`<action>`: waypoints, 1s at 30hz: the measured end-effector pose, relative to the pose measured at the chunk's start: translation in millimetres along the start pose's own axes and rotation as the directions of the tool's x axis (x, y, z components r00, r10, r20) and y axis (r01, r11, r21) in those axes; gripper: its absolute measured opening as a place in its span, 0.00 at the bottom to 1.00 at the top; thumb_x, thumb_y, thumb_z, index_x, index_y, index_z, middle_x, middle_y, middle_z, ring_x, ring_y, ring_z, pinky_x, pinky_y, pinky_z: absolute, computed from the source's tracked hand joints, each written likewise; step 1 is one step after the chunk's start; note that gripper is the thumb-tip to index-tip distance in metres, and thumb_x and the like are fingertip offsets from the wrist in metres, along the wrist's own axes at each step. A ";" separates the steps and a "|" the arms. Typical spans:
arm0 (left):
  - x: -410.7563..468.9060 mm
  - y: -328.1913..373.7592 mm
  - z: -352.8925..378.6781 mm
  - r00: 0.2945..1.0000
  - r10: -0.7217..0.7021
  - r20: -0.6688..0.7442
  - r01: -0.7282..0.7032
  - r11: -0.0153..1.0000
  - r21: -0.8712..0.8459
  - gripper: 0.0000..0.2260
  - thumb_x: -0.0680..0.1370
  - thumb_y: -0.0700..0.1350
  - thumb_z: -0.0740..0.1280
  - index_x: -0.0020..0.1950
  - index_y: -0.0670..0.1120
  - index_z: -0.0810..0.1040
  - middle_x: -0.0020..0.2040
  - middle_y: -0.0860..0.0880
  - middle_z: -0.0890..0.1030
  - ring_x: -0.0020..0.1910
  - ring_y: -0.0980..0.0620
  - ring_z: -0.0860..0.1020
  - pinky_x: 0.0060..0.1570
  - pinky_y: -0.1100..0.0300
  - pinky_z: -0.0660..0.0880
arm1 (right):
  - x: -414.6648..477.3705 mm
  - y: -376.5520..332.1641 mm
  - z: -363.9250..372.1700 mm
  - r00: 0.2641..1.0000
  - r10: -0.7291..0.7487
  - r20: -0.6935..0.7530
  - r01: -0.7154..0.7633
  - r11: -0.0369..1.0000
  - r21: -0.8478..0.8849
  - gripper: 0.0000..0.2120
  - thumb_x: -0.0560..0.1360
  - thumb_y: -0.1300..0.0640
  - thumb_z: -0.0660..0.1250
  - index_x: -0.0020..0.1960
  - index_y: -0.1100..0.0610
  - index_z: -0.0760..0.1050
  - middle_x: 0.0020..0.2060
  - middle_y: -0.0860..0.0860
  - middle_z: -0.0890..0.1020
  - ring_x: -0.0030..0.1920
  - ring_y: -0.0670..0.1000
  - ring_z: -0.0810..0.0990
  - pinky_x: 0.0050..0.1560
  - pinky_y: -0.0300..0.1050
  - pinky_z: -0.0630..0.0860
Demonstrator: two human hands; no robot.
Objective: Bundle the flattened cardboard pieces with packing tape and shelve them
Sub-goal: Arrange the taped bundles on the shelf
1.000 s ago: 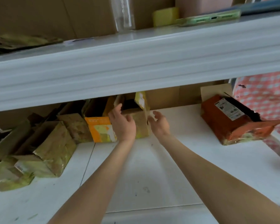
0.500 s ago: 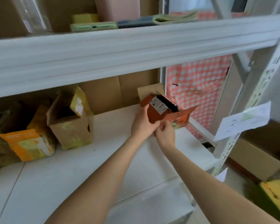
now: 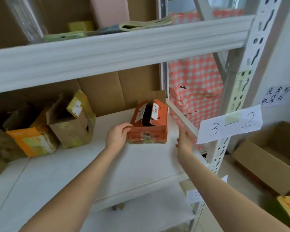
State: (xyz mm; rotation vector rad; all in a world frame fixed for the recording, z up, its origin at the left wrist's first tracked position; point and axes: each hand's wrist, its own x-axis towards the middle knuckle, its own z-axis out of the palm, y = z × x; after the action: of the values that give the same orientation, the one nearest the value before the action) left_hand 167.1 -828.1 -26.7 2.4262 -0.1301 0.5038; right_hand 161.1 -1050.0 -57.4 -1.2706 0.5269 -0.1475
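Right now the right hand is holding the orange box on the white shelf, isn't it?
No, the left hand holds the orange box on the white shelf, gripping its left corner. The right hand is open beside the box, not touching it. The head view shows this.

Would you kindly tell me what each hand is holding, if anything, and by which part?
The left hand grips the orange box by its front left corner; the right hand holds nothing.
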 end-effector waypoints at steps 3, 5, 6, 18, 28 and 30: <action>-19.2 -20.3 -24.7 0.994 -0.067 0.089 0.081 0.983 -0.166 0.11 0.79 0.37 0.63 0.48 0.51 0.81 0.49 0.54 0.82 0.52 0.53 0.79 0.51 0.66 0.72 | -15.4 0.7 13.6 0.962 0.032 0.273 -0.019 0.999 -0.050 0.22 0.77 0.38 0.62 0.61 0.53 0.74 0.50 0.44 0.81 0.50 0.44 0.81 0.53 0.38 0.77; -32.6 -26.9 -37.4 0.979 -0.122 0.162 0.169 0.932 -0.320 0.14 0.77 0.33 0.64 0.44 0.51 0.82 0.50 0.53 0.83 0.54 0.54 0.79 0.57 0.62 0.73 | -25.4 4.5 25.2 0.922 0.026 0.387 -0.017 1.000 -0.027 0.11 0.77 0.42 0.65 0.49 0.49 0.76 0.36 0.40 0.82 0.34 0.37 0.82 0.30 0.28 0.74; -39.1 -29.2 -42.7 0.970 -0.154 0.190 0.218 0.894 -0.392 0.15 0.76 0.32 0.63 0.42 0.51 0.83 0.49 0.51 0.83 0.53 0.53 0.79 0.59 0.60 0.73 | -29.7 7.2 29.9 0.918 0.027 0.397 -0.014 0.999 -0.036 0.09 0.76 0.43 0.66 0.47 0.49 0.76 0.35 0.40 0.82 0.31 0.38 0.81 0.26 0.29 0.72; -73.0 -22.9 -69.3 0.676 -0.732 0.085 0.531 0.404 -0.745 0.27 0.70 0.64 0.70 0.64 0.54 0.71 0.53 0.61 0.75 0.49 0.59 0.73 0.55 0.51 0.69 | -35.9 20.6 67.4 0.942 -0.100 0.321 0.204 0.929 -0.308 0.15 0.72 0.47 0.73 0.51 0.55 0.74 0.47 0.51 0.80 0.46 0.51 0.78 0.47 0.46 0.75; -89.6 -39.2 -72.8 0.691 -0.719 0.071 0.513 0.420 -0.749 0.15 0.75 0.28 0.61 0.52 0.46 0.75 0.46 0.48 0.81 0.43 0.51 0.79 0.39 0.59 0.75 | -15.4 23.6 84.5 0.986 -0.084 0.142 0.114 0.970 -0.215 0.37 0.70 0.44 0.74 0.72 0.58 0.64 0.66 0.57 0.72 0.65 0.59 0.73 0.66 0.52 0.69; -98.3 -53.9 -84.1 0.710 -0.701 0.071 0.503 0.433 -0.748 0.15 0.75 0.28 0.61 0.50 0.47 0.75 0.47 0.47 0.82 0.44 0.51 0.80 0.41 0.58 0.75 | -9.7 22.7 77.4 0.986 -0.089 0.140 0.106 0.987 -0.121 0.30 0.72 0.45 0.72 0.69 0.56 0.68 0.63 0.54 0.77 0.64 0.57 0.74 0.66 0.50 0.69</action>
State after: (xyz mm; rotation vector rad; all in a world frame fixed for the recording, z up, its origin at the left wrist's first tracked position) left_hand 61.0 -737.1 -35.9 1.4221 0.5694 0.3135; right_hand 183.7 -972.1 -60.7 -1.4216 0.3624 -0.1103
